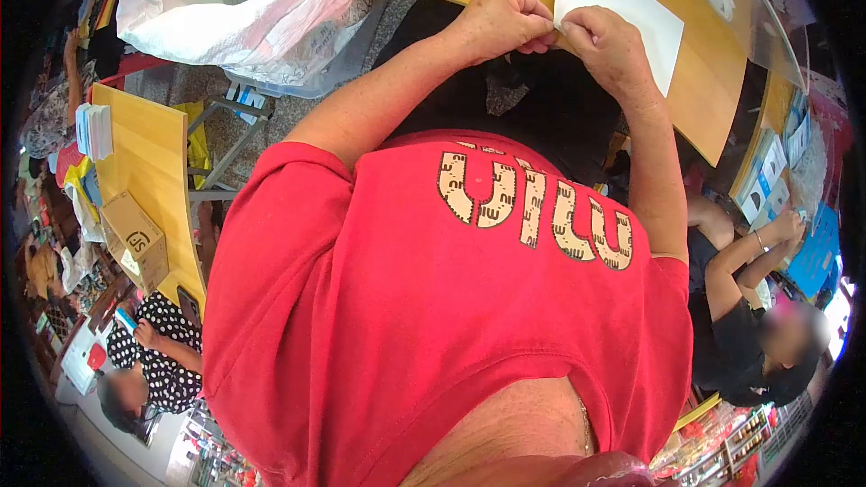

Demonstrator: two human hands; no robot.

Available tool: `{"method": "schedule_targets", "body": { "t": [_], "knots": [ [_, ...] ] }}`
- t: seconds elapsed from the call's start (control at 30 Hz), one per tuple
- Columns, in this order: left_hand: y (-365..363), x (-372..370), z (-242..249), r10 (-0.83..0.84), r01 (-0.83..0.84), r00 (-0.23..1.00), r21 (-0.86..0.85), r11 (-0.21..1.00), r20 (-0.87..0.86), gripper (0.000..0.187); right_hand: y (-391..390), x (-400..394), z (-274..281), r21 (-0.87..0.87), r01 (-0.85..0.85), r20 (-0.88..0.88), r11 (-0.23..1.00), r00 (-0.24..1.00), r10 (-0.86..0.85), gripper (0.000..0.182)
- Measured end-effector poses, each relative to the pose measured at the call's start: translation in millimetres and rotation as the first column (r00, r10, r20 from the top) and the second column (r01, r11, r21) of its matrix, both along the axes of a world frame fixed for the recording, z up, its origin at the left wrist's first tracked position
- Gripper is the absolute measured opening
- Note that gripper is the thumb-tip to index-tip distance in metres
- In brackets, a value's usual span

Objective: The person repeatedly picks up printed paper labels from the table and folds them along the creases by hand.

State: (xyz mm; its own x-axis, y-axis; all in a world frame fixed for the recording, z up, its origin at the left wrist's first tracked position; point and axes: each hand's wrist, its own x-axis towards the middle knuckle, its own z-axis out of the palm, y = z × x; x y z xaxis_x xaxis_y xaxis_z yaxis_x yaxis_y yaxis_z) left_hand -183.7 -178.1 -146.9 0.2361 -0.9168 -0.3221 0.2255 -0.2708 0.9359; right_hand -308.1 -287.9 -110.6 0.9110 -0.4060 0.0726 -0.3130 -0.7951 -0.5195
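Note:
A white paper sheet lies on a yellow wooden table in front of me. My left hand and my right hand meet at the sheet's near corner. The fingertips of both pinch its edge there. My red shirt with pale lettering fills the middle of the view, and my dark lap lies below the hands.
A large white plastic bag hangs over the space to the left. A second wooden table carries a cardboard box and a paper stack. One person in polka dots sits lower left. Another in black works at right near blue packets.

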Motion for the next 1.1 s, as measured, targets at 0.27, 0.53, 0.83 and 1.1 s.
{"method": "schedule_targets", "body": {
  "t": [0.27,0.53,0.83,1.1],
  "knots": [
    [1.0,-2.3,0.6,0.001,-0.002,0.994,0.011,1.000,0.112,0.015,2.0,6.4,-1.0,-0.226,-0.176,-0.169,0.958,0.976,0.140,0.014],
    [0.1,0.7,-0.1,-0.025,0.023,0.996,0.017,1.000,0.084,0.014,-0.2,4.1,-4.1,-0.104,-0.072,-0.061,0.992,0.996,0.066,0.014],
    [0.0,-1.5,1.0,-0.010,0.007,0.995,0.036,0.999,0.101,0.014,-0.6,6.5,3.8,-0.184,-0.190,-0.154,0.964,0.974,0.163,0.016],
    [-0.1,0.0,1.8,-0.007,0.007,0.998,0.006,1.000,0.067,0.014,-1.9,6.9,-1.0,-0.137,-0.134,-0.123,0.981,0.986,0.117,0.015]
  ]
}}
